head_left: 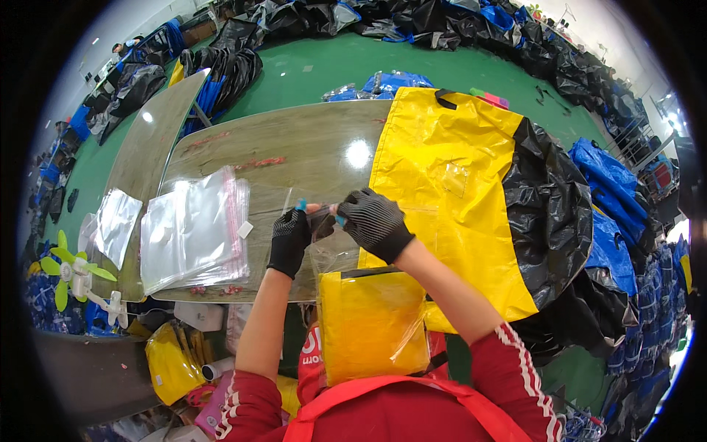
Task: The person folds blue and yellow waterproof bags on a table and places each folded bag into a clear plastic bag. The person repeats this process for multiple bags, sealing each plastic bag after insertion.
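From where I stand, a person in a red top with white-striped sleeves works at a wooden-looking worktop (294, 151). Both hands wear dark, ribbed gloves with bluish tips showing. The fingers of the left hand (289, 239) and right hand (375, 227) are closed in a pinch, close together, on thin see-through film. It seems to be the upper end of a clear bag (335, 253); glare and overlap hide the exact edge.

Just below the fingers, between the forearms and in front of the person's body, is a flat, folded yellow piece (374, 324), which looks to be inside that bag. What bears its weight, I cannot tell.

Left of the left fingers lies a stack of clear bags (193, 230); just right of the right fingers, a big yellow-and-black sheet (451, 155) spreads over the worktop.

I would judge the film light, limp and slippery, easy to crease or tear if pulled hard, so a pinch near both corners of its mouth suits best. The folded piece looks bulkier, bendable yet sturdy, and not fragile; steady it at its sides or from underneath, below the fingers, rather than hanging it by film alone.
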The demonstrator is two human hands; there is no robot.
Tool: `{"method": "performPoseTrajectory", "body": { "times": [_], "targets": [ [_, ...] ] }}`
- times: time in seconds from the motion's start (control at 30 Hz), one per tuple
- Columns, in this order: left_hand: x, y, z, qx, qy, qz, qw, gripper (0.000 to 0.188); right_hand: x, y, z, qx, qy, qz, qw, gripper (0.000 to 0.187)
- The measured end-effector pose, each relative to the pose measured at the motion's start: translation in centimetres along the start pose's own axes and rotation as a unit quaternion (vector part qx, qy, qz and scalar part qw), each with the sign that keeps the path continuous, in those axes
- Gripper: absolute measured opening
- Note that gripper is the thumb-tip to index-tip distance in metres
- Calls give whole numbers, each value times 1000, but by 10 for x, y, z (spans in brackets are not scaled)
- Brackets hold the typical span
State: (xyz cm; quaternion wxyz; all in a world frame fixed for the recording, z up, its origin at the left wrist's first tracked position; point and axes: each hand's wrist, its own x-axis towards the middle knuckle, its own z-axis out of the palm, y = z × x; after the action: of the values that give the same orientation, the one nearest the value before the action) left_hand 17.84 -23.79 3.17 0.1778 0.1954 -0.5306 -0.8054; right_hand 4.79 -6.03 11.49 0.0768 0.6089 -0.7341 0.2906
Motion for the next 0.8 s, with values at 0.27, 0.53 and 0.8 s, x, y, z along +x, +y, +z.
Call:
{"method": "performPoseTrajectory", "body": {
  "times": [0.27,0.53,0.8],
  "targets": [
    [-17,6,6,118,-29,47,992,32,27,3,14,62,20,29,997,17],
    [-20,24,16,49,-22,46,997,31,31,-2,20,25,-27,21,999,14],
    [-11,24,6,240,-44,94,965,26,32,1,30,-23,-44,-21,999,13]
  ]
}}
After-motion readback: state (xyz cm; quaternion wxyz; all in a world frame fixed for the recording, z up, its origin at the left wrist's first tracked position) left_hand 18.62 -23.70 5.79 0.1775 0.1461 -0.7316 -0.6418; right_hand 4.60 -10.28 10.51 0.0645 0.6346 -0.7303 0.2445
